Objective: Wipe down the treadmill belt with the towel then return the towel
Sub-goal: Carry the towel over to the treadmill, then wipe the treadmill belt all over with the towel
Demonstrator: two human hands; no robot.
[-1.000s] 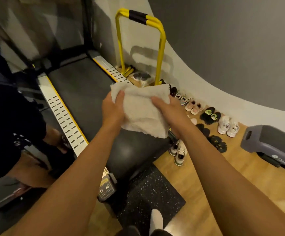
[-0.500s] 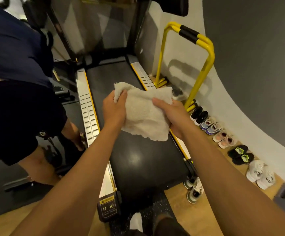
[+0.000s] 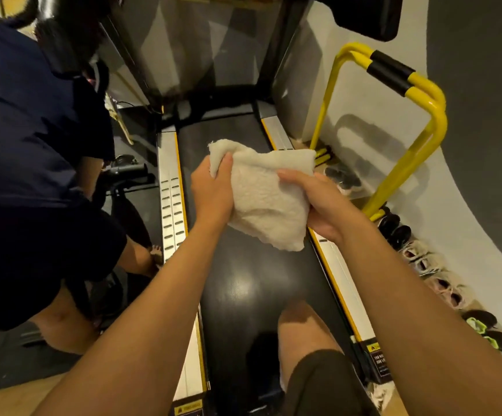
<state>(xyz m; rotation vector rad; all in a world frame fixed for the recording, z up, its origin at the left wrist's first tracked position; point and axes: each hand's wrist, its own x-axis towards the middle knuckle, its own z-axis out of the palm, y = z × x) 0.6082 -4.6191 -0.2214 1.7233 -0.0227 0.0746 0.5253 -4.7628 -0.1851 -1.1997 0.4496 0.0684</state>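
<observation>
Both hands, left [image 3: 213,190] and right [image 3: 321,199], pinched the towel [image 3: 264,193] by its side edges above the belt [image 3: 243,280]; soft, light cloth, probably best bunched.

The light is dim, warm and yellow-tinted, and seems to fall from overhead: a soft glare patch sits on the treadmill belt [image 3: 237,283] toward its near end. The yellow handrail [image 3: 405,163] throws a blurred shadow on the white wall [image 3: 363,130] behind it. The left side sinks into dark, where a bystander's navy shirt [image 3: 18,130] loses detail. The towel [image 3: 264,199] is brightest, its pile sharp. Wide-angle bending curves the wall's foot at right — the shoes [image 3: 423,259] there smear.
</observation>
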